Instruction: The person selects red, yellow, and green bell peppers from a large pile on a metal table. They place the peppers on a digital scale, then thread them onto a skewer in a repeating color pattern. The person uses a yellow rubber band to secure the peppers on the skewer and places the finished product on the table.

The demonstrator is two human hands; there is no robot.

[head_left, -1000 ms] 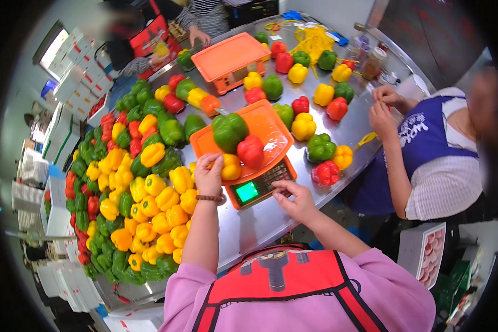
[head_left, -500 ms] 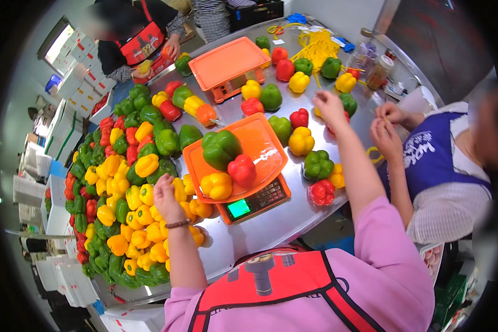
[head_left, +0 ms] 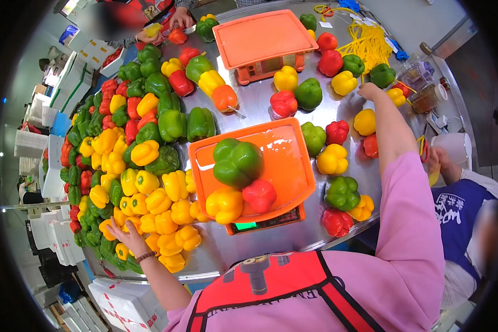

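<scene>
The person is mid-way through weighing a batch: a green bell pepper [head_left: 237, 161], a yellow bell pepper [head_left: 224, 203] and a red bell pepper [head_left: 259, 195] lie on the orange tray of the scale [head_left: 285, 160] on the steel bench [head_left: 249, 105]. The left hand [head_left: 128, 237] rests spread, holding nothing, on the heap of yellow peppers [head_left: 160, 213]. The right hand [head_left: 369, 90] reaches far toward a small yellow pepper [head_left: 395, 97]; whether its grip has closed cannot be told. Judging by this, picking another pepper comes next.

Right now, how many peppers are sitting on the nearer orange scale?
3, all on the tray of the nearer orange scale: a green pepper toward the middle, a yellow pepper at the front left, and a red pepper beside it. None looks hidden.
</scene>
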